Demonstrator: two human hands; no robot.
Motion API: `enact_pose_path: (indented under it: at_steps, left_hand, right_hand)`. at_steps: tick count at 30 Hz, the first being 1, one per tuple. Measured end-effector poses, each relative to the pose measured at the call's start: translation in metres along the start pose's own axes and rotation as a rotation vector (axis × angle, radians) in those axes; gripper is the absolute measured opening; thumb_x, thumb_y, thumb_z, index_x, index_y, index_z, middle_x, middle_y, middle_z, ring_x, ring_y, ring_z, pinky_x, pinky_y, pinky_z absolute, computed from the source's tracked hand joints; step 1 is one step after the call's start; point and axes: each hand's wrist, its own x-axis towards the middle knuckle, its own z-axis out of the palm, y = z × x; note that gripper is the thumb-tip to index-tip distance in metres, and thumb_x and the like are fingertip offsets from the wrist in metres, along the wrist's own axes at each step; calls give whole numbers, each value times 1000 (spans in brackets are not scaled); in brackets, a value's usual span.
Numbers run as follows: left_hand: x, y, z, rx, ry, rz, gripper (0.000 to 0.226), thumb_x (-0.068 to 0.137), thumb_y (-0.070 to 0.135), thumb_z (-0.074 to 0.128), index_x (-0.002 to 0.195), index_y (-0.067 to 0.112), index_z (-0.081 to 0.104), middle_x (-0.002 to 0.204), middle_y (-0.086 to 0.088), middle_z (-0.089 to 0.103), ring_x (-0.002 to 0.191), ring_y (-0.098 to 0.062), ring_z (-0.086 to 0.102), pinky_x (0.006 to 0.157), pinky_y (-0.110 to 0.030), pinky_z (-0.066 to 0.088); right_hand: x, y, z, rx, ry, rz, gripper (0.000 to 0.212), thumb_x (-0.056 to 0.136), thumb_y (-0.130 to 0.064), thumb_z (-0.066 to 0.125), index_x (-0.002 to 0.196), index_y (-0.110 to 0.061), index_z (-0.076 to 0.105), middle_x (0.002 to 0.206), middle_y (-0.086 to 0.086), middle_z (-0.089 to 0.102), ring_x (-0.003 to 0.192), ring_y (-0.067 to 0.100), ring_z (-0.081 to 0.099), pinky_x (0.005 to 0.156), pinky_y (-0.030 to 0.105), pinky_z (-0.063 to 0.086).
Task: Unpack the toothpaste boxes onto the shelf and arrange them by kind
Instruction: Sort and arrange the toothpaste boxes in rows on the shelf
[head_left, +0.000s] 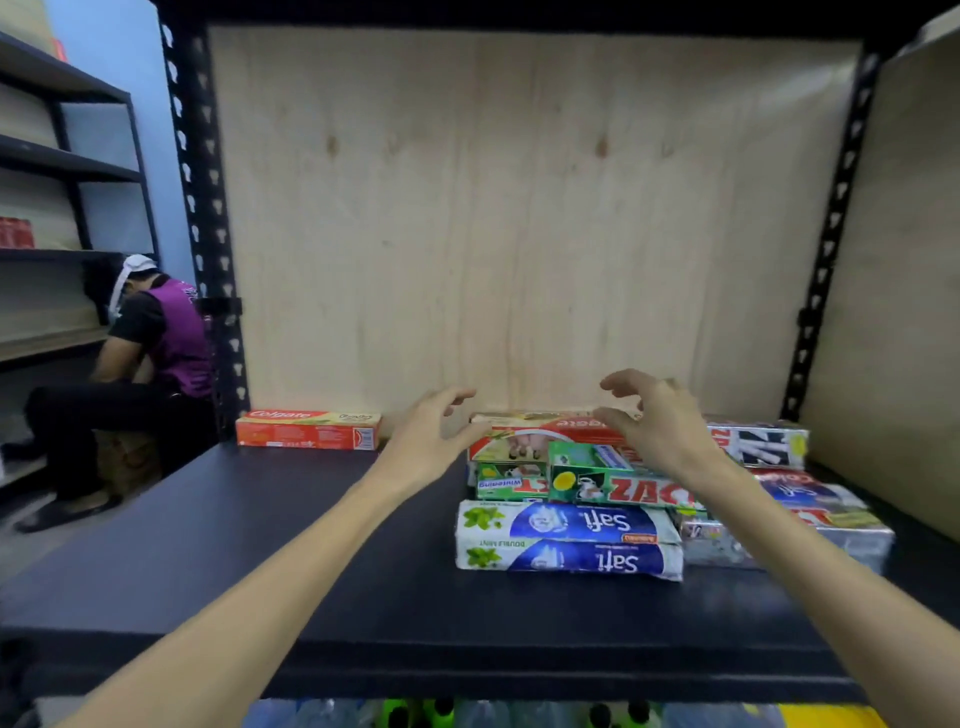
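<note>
Both hands, left hand (426, 441) and right hand (660, 421), hover spread wide and empty above the mixed pile of cardboard toothpaste boxes (566, 467) on the dark shelf board (260, 545); better lift only one kind together.

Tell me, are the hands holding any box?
No. Both the left hand and the right hand hover open over the boxes, fingers spread, gripping nothing.

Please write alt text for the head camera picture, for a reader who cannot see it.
Two bare hands, left hand and right hand, reach open over a pile of toothpaste boxes on a dark shelf, holding nothing. One red Colgate box lies apart at the back left. Another person crouches beyond the shelf's left side.
</note>
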Motion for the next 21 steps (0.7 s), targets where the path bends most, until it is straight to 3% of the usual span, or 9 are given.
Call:
enact_pose_path:
  at_steps: [4, 7, 13, 18, 21]
  left_hand:
    - [14, -12, 15, -99, -55, -71, 57, 92, 38, 71, 144, 24, 52, 135, 4, 59, 123, -12, 57, 104, -30, 47]
    - [20, -20, 22, -160, -77, -100, 46, 92, 32, 71, 136, 24, 59, 126, 6, 66, 113, -8, 62, 100, -30, 52]
    - [25, -36, 19, -241, 7, -117, 29, 95, 28, 68, 124, 24, 67, 115, 9, 70, 106, -1, 63, 87, -9, 47]
    - [12, -61, -15, -244, 74, -146, 26, 95, 32, 68, 121, 32, 68, 114, 10, 71, 109, -5, 64, 99, -27, 50]
    - [-3, -77, -48, -217, 113, -164, 23, 96, 31, 67, 119, 33, 67, 115, 11, 70, 109, -6, 64, 99, -29, 50]
  right_hand:
    - [23, 34, -13, -145, -217, 52, 45, 87, -42, 76, 129, -30, 64, 121, 0, 71, 118, 28, 56, 103, 43, 45]
    - [35, 42, -8, -151, -349, 60, 58, 84, -41, 80, 137, -28, 60, 122, 1, 71, 115, 25, 62, 104, 43, 48]
    - [50, 42, 7, -120, -302, 14, 54, 78, -45, 84, 127, -37, 64, 105, -10, 75, 111, 22, 60, 104, 50, 44]
    - [53, 6, 28, -14, -304, -40, 51, 79, -36, 84, 126, -29, 65, 103, -6, 73, 113, 20, 58, 104, 46, 45]
    - [52, -27, 45, 47, -305, -84, 49, 78, -35, 85, 123, -26, 68, 102, -4, 74, 106, 17, 63, 102, 42, 47]
